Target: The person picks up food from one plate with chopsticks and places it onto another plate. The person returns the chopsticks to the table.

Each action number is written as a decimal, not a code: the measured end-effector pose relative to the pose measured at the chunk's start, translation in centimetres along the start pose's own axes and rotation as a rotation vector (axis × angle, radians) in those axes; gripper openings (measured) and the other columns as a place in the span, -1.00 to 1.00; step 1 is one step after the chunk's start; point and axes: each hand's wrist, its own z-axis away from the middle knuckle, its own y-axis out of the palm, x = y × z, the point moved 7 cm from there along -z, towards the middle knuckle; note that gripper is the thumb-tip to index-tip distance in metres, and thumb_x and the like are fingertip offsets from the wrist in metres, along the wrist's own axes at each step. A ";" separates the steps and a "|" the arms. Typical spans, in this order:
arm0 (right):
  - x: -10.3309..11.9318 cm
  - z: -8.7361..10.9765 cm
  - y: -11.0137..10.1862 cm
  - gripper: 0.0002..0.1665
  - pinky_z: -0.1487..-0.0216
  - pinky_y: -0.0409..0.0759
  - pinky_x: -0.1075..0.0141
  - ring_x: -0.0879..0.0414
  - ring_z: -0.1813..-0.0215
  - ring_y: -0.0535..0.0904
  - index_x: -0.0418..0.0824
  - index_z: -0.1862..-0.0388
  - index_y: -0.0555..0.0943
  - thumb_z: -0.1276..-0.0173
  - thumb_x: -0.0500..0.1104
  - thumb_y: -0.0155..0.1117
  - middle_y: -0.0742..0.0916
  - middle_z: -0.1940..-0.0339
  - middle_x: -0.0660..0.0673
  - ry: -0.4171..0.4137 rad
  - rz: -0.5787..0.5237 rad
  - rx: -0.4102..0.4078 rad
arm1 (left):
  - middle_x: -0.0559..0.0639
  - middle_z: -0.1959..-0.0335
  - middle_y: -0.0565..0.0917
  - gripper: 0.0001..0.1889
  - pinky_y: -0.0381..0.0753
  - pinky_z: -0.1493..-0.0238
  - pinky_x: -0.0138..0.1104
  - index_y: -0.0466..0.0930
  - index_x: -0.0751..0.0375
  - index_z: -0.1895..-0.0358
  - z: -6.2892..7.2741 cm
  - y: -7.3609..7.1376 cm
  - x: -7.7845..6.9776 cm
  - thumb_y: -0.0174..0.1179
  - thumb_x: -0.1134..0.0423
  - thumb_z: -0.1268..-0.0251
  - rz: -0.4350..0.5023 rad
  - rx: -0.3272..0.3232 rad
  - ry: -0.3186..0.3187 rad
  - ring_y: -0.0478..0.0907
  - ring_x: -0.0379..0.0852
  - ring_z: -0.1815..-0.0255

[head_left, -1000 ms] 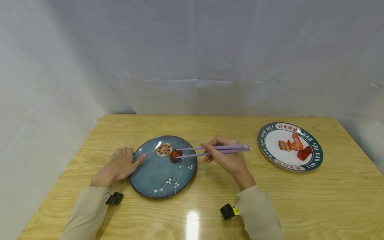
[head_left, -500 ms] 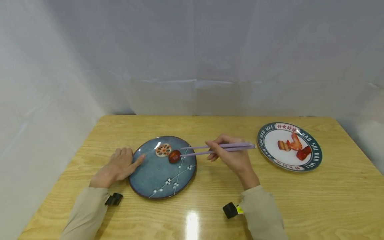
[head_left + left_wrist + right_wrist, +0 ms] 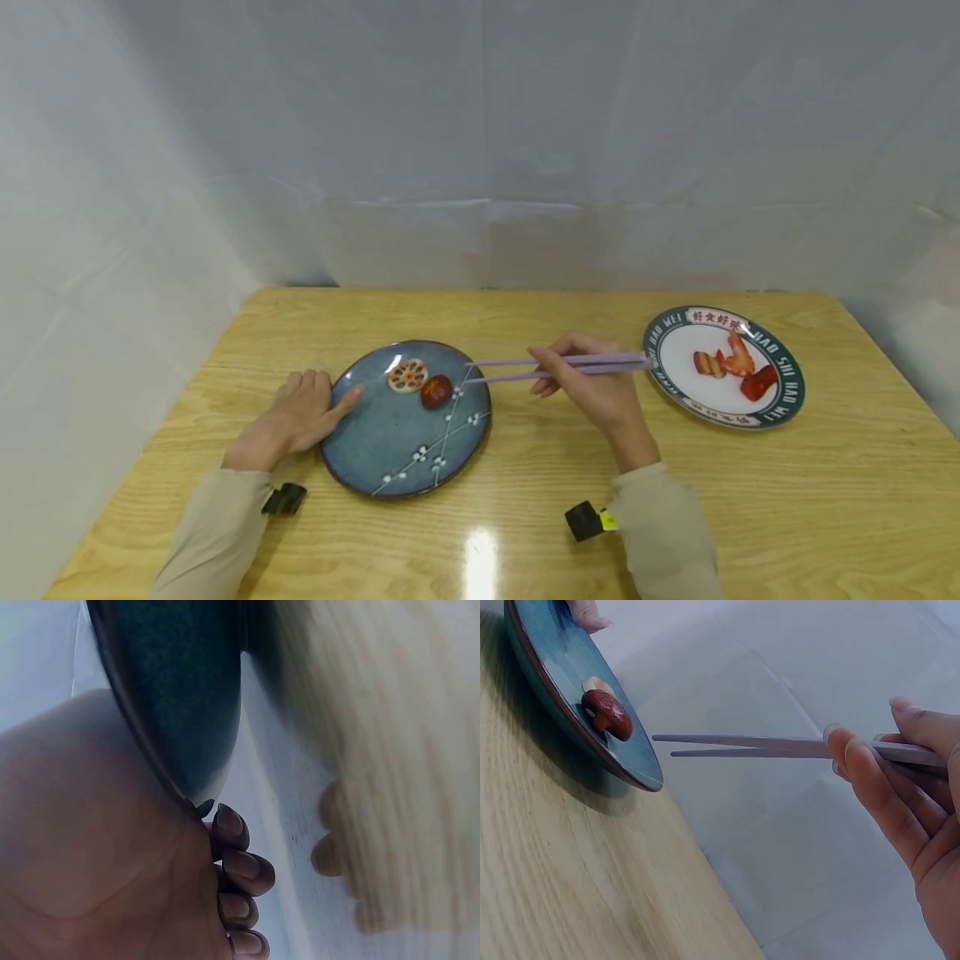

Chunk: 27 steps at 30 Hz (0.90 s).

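My left hand [image 3: 297,414] holds the left rim of a blue plate [image 3: 375,446] with white blossom twigs, thumb over the edge and the other fingers outside it. In the left wrist view the fingertips [image 3: 244,870] show below the rim. A lotus root slice [image 3: 408,376] lies on the plate, touching or nearly touching a red-brown mushroom [image 3: 436,392] with a cross cut on its cap. My right hand [image 3: 596,387] grips a pair of lilac chopsticks [image 3: 780,747]. Their tips are slightly apart, hold nothing, and hover over the plate's right edge, clear of the mushroom.
At the right, a white plate with a dark green lettered rim [image 3: 789,379] bears a striped brown piece [image 3: 708,364], a shrimp-like orange piece [image 3: 738,357] and a red piece [image 3: 759,383]. A pale curtain [image 3: 480,233] hangs behind the wooden table [image 3: 540,525].
The chopsticks have let go of the mushroom, opened a little and drawn back to the right with my right hand. My left hand and both plates stay nearly where they were.
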 end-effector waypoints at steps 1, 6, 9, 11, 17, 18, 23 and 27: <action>0.0 0.0 -0.1 -0.86 0.54 0.62 0.17 0.05 0.58 0.68 -0.49 0.43 0.61 -0.32 -0.41 0.25 0.67 0.51 -0.44 -0.003 -0.005 -0.005 | 0.35 0.28 0.44 -0.37 0.28 0.03 0.12 0.35 0.47 0.28 0.0 0.0 0.0 -0.17 -0.18 -0.49 0.000 -0.002 0.000 0.32 0.29 0.16; 0.0 0.1 -1.0 -0.87 0.53 0.62 0.18 0.06 0.56 0.68 -0.51 0.40 0.61 -0.34 -0.43 0.21 0.67 0.52 -0.43 -0.021 -0.022 -0.009 | 0.35 0.28 0.44 -0.38 0.28 0.04 0.12 0.34 0.47 0.28 0.0 0.0 0.0 -0.16 -0.18 -0.49 -0.003 -0.008 0.001 0.32 0.29 0.17; 0.1 0.2 -1.9 -0.87 0.54 0.62 0.21 0.06 0.57 0.68 -0.54 0.39 0.60 -0.33 -0.46 0.20 0.66 0.53 -0.46 -0.047 -0.036 -0.038 | 0.34 0.29 0.43 -0.38 0.29 0.05 0.11 0.34 0.47 0.29 0.0 0.0 0.0 -0.17 -0.18 -0.49 -0.005 -0.009 0.001 0.32 0.28 0.18; 0.2 0.2 -2.8 -0.88 0.56 0.61 0.22 0.05 0.58 0.68 -0.58 0.40 0.59 -0.31 -0.49 0.20 0.66 0.54 -0.46 -0.071 -0.056 -0.070 | 0.34 0.29 0.43 -0.38 0.28 0.05 0.11 0.34 0.47 0.28 0.0 0.0 0.0 -0.17 -0.18 -0.49 -0.002 -0.006 -0.001 0.32 0.28 0.18; 0.6 0.6 -4.8 -0.89 0.57 0.60 0.24 0.04 0.59 0.67 -0.62 0.41 0.56 -0.29 -0.52 0.19 0.70 0.56 -0.32 -0.130 -0.071 -0.132 | 0.34 0.27 0.43 -0.37 0.28 0.05 0.11 0.34 0.47 0.27 0.0 0.0 0.0 -0.18 -0.19 -0.50 0.000 0.009 -0.006 0.32 0.29 0.16; 0.6 0.6 -4.9 -0.89 0.57 0.60 0.24 0.03 0.58 0.67 -0.61 0.41 0.57 -0.29 -0.52 0.19 0.70 0.56 -0.32 -0.133 -0.071 -0.134 | 0.34 0.27 0.43 -0.37 0.28 0.06 0.10 0.33 0.46 0.27 0.0 0.0 0.0 -0.19 -0.19 -0.50 -0.001 0.010 -0.007 0.32 0.28 0.17; 0.7 0.7 -5.5 -0.89 0.54 0.61 0.24 0.02 0.57 0.68 -0.53 0.40 0.60 -0.31 -0.45 0.22 0.70 0.55 -0.33 -0.109 -0.022 -0.140 | 0.32 0.29 0.42 -0.38 0.27 0.09 0.08 0.33 0.46 0.28 0.1 0.0 0.0 -0.19 -0.19 -0.50 -0.005 0.005 -0.006 0.31 0.26 0.19; 0.8 0.9 -6.4 -0.85 0.52 0.62 0.26 0.06 0.55 0.69 -0.56 0.39 0.58 -0.32 -0.43 0.23 0.70 0.54 -0.35 -0.109 0.024 -0.167 | 0.31 0.31 0.41 -0.38 0.28 0.11 0.06 0.33 0.46 0.29 0.0 0.0 0.0 -0.19 -0.18 -0.50 -0.012 -0.004 0.001 0.31 0.26 0.21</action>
